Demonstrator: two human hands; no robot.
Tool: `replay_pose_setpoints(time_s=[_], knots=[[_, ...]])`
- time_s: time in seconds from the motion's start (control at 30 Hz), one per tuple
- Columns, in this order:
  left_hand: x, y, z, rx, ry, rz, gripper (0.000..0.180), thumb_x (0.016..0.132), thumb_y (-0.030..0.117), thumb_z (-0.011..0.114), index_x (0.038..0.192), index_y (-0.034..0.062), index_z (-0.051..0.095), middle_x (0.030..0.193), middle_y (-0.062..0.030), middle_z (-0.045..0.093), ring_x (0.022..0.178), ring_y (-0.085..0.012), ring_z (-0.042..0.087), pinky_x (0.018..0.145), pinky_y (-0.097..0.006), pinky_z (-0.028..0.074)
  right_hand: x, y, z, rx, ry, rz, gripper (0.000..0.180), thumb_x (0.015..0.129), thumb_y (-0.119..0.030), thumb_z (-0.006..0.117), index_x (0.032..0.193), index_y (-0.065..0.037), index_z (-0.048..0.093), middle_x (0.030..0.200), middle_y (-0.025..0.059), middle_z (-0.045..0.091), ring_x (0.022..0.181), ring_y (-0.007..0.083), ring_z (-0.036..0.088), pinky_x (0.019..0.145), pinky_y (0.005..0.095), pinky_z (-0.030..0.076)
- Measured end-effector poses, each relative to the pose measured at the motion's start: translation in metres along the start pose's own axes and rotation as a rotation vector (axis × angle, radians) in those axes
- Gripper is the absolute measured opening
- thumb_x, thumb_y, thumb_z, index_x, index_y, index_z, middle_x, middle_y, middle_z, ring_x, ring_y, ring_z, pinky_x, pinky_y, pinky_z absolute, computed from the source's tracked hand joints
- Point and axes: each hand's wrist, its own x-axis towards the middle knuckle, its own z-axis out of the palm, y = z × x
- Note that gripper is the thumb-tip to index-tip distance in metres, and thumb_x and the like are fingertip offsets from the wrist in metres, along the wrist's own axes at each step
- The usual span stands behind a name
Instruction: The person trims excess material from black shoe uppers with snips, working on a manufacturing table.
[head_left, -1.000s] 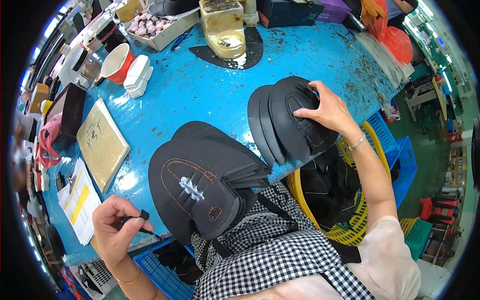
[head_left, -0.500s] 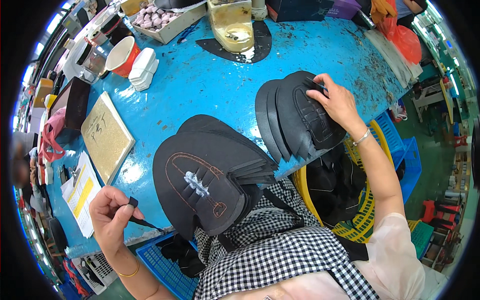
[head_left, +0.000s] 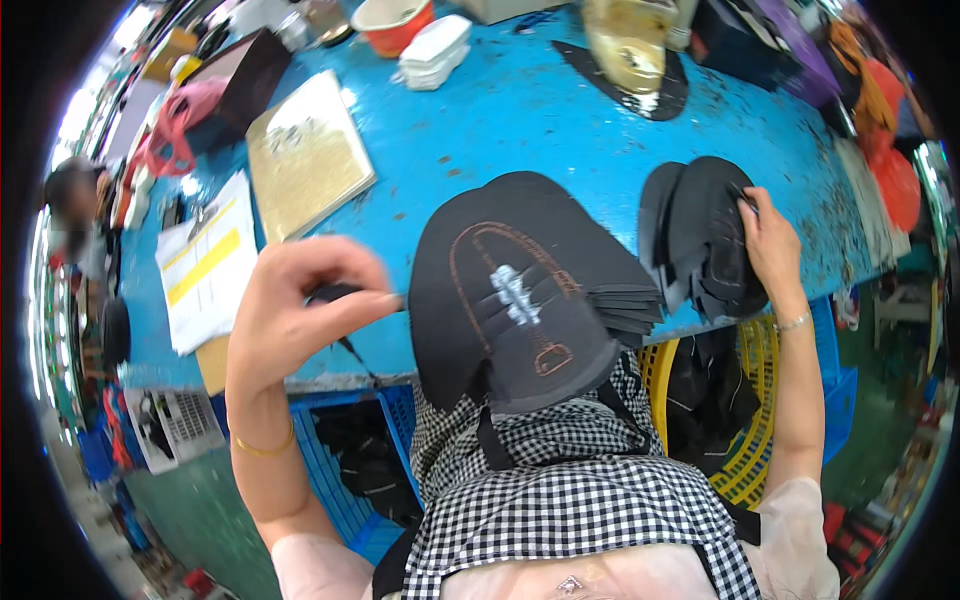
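The blue, paint-flecked worktable [head_left: 560, 110] is carrying a large stack of black flat-cut leather pieces [head_left: 520, 290], lying at the table's near edge and overhanging it toward the person. The top piece is showing a brown stitched arch outline, a small brown loop near its lower end and a silver-white mark at its middle. To the right, a smaller fanned stack of black oval leather pieces [head_left: 700, 245] is resting on the table near its right edge.

The left hand [head_left: 300, 305] is hovering just left of the large stack, fingers closed together on a thin dark pen-like tool [head_left: 345, 300]; the tool is blurred. The right hand [head_left: 770, 245] is resting on the right side of the smaller stack, fingers gripping the edge of its pieces.

Below the table, a yellow plastic lattice basket [head_left: 755, 440] on the right is holding dark material. A blue plastic crate [head_left: 345, 470] on the left is holding black pieces. At the far edge, an orange-red bowl [head_left: 395, 22] is standing; its contents cannot be made out.
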Motion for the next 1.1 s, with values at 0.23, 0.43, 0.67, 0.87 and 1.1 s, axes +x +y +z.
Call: replay_pose_setpoints(time_s=[0.23, 0.43, 0.67, 0.87, 1.1], knots=[[0.053, 0.001, 0.036, 0.171, -0.536, 0.14, 0.015, 0.075, 0.014, 0.073, 0.08, 0.0008, 0.07, 0.074, -0.0041, 0.068, 0.066, -0.0106, 0.061, 0.065, -0.022, 0.048, -0.001, -0.006, -0.035, 0.4, 0.129, -0.106, 0.024, 0.096, -0.017, 0.051, 0.115, -0.005, 0.044, 0.074, 0.0031, 0.055, 0.063, 0.0092, 0.046, 0.055, 0.0267, 0.038], [0.072, -0.009, 0.049, 0.252, -0.581, 0.146, 0.016, 0.077, 0.017, 0.07, 0.082, 0.0012, 0.07, 0.075, -0.0061, 0.069, 0.069, -0.0133, 0.064, 0.066, -0.026, 0.049, -0.017, -0.089, -0.062, 1.002, -0.33, -0.122, 0.016, 0.098, -0.018, 0.047, 0.11, -0.008, 0.045, 0.069, -0.0058, 0.043, 0.057, -0.0009, 0.031, 0.048, 0.0153, 0.022], [0.075, -0.011, 0.048, 0.135, -0.682, 0.137, 0.015, 0.077, 0.014, 0.069, 0.085, 0.0015, 0.07, 0.076, -0.0068, 0.069, 0.069, -0.013, 0.063, 0.065, -0.026, 0.048, -0.016, -0.138, -0.073, 0.993, -0.522, -0.351, 0.01, 0.096, -0.012, 0.051, 0.1, -0.004, 0.048, 0.07, -0.0031, 0.048, 0.063, 0.002, 0.043, 0.056, 0.017, 0.034], [0.074, -0.013, 0.053, 0.165, -0.612, 0.203, 0.014, 0.074, 0.011, 0.07, 0.084, 0.0017, 0.069, 0.077, -0.0088, 0.068, 0.067, -0.0142, 0.063, 0.063, -0.027, 0.048, -0.012, -0.152, -0.071, 1.001, -0.639, -0.409, 0.009, 0.094, -0.01, 0.052, 0.098, -0.003, 0.048, 0.07, -0.0018, 0.05, 0.062, 0.0032, 0.044, 0.057, 0.0187, 0.036], [0.063, -0.016, 0.059, 0.379, -0.348, 0.38, 0.016, 0.07, 0.014, 0.073, 0.071, 0.0017, 0.063, 0.07, -0.011, 0.064, 0.067, -0.0269, 0.062, 0.06, -0.032, 0.047, -0.01, -0.167, -0.074, 0.711, -0.556, -0.897, 0.009, 0.079, -0.004, 0.064, 0.083, -0.005, 0.056, 0.069, 0.0065, 0.057, 0.061, 0.0218, 0.06, 0.054, 0.0293, 0.044]])
